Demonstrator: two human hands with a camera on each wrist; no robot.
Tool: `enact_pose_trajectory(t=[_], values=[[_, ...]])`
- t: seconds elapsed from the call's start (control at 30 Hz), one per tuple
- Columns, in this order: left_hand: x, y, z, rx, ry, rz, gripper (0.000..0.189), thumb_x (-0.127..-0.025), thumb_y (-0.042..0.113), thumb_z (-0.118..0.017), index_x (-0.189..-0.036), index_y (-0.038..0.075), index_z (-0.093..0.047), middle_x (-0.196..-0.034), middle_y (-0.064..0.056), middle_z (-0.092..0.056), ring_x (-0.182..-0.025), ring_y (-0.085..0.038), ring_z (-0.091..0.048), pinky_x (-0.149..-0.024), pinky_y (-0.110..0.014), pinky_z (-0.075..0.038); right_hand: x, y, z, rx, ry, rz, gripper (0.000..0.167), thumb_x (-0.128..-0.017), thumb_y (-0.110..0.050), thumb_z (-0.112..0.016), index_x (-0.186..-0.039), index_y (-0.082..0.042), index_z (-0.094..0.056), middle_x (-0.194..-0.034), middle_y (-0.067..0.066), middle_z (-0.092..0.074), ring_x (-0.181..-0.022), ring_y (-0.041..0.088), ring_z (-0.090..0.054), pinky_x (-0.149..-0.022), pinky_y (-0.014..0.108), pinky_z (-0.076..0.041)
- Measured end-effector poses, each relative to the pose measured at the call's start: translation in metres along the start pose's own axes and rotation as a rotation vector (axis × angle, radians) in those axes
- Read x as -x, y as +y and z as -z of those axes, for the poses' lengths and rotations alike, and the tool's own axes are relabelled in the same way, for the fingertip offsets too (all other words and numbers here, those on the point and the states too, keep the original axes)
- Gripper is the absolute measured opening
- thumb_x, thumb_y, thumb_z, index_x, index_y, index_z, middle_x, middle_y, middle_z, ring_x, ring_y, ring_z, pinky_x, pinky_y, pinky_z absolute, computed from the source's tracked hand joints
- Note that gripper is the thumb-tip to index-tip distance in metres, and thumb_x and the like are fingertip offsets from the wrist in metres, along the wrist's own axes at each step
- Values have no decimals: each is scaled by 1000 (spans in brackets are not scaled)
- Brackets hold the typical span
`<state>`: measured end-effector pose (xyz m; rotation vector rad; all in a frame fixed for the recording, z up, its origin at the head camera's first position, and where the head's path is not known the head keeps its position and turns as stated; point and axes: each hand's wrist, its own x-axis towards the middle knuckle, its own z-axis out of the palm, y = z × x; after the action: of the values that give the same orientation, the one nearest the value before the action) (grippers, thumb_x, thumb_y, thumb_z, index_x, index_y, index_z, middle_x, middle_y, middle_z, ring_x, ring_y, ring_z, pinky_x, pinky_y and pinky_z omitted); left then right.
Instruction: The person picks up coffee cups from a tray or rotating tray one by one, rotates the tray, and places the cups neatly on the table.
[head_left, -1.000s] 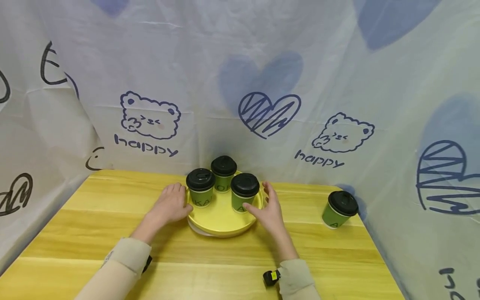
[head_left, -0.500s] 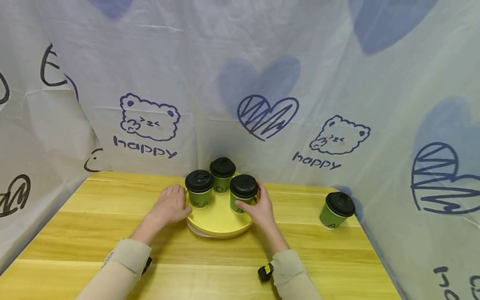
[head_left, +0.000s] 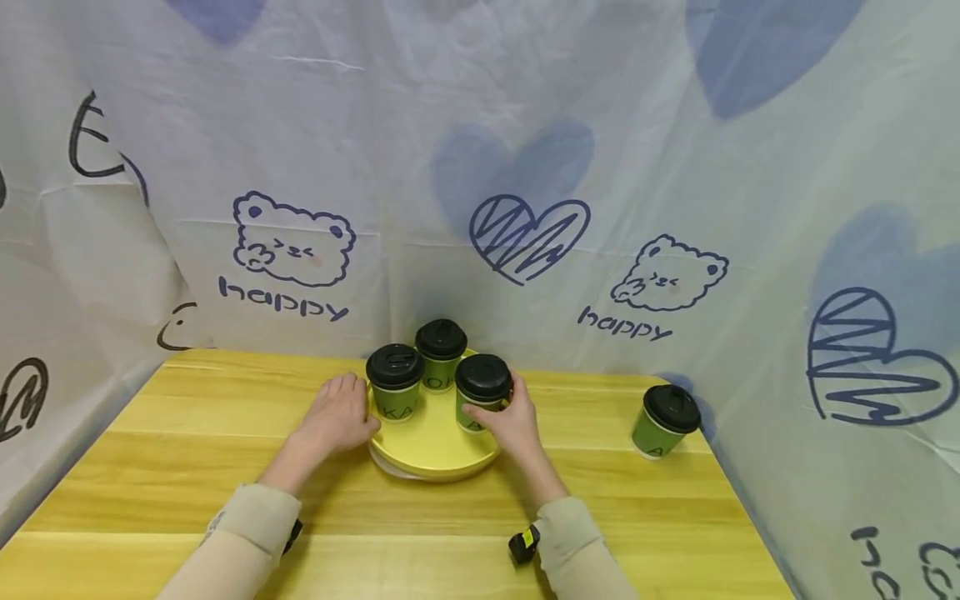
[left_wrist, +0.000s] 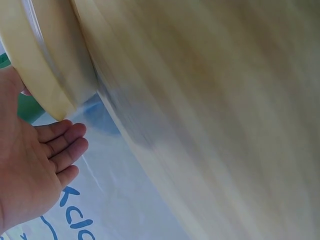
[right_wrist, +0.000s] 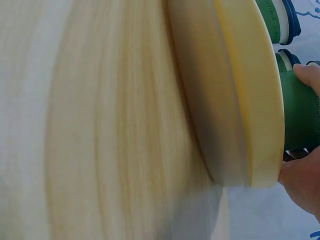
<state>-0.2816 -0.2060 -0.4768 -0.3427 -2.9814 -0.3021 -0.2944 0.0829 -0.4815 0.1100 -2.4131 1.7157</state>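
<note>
A round yellow tray [head_left: 431, 457] on a paler base stands at the table's back, bearing three green paper cups with black lids. My right hand [head_left: 517, 423] grips the right-hand paper cup [head_left: 469, 414], thumb on its front and fingers mostly hidden behind it; in the right wrist view this cup [right_wrist: 300, 110] sits between thumb and fingers. At the tray's left rim rests my left hand [head_left: 336, 417], beside the left paper cup [head_left: 396, 400]. The left wrist view shows that hand [left_wrist: 40, 160] with fingers loosely extended, fingertips at the rim. Behind is the third paper cup [head_left: 439, 375].
Another lidded green paper cup [head_left: 655, 435] stands alone at the right of the wooden table [head_left: 405, 550]. A white printed curtain [head_left: 420, 275] hangs right behind the table's back edge, with more along both sides.
My right hand has moved left from beside the right-hand paper cup and closed its thumb and fingers round it. The left hand stays at the tray rim. The head view has shifted slightly.
</note>
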Motion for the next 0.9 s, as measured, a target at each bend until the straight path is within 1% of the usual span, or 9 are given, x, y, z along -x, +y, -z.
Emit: enact_pose_trajectory(t=[0.1, 0.23, 0.4, 0.57, 0.73, 0.9], values=[[-2, 0, 0, -5, 5, 1, 61, -81, 33, -63, -120, -11, -48, -108, -21, -50, -107, -38, -46, -108, -56, -35, -2, 1, 0, 13, -3, 9, 87, -69, -26, -87, -141, -11, -40, -139, 12, -51, -132, 31, -49, -109, 47, -43], [-1, -1, -2, -8, 10, 2, 57, -79, 32, -62, -115, -10, -49, -104, -20, -50, -104, -37, -46, -106, -55, -36, 0, 0, 0, -3, -17, 6, 87, -69, -26, -87, -141, -11, -41, -139, 12, -52, -131, 31, -50, -108, 47, -44], [-2, 0, -5, 6, 12, 2, 57, -79, 33, -61, -115, -10, -49, -106, -20, -50, -104, -37, -47, -106, -55, -36, 2, -2, 2, -17, -21, 1, 89, -68, -26, -87, -142, -13, -40, -140, 11, -51, -132, 30, -49, -108, 47, -45], [-4, 1, -3, 10, 13, 0, 58, -80, 33, -61, -116, -11, -49, -107, -21, -50, -105, -37, -47, -107, -55, -36, 1, -2, 5, -17, -8, 15, 89, -68, -27, -87, -142, -12, -40, -139, 11, -51, -131, 31, -50, -107, 47, -45], [-3, 3, 1, 9, 12, -2, 54, -80, 31, -62, -112, -11, -50, -103, -20, -50, -102, -36, -46, -105, -55, -37, 4, -5, 9, -38, -9, 22, 90, -68, -25, -88, -142, -11, -39, -140, 12, -50, -131, 32, -50, -107, 47, -46], [-2, 4, 2, 14, 6, -4, 53, -79, 31, -62, -111, -10, -50, -103, -19, -49, -101, -36, -46, -104, -55, -37, 6, -8, 12, -49, 0, 36, 90, -69, -25, -87, -143, -11, -38, -141, 12, -50, -132, 31, -49, -108, 47, -45]])
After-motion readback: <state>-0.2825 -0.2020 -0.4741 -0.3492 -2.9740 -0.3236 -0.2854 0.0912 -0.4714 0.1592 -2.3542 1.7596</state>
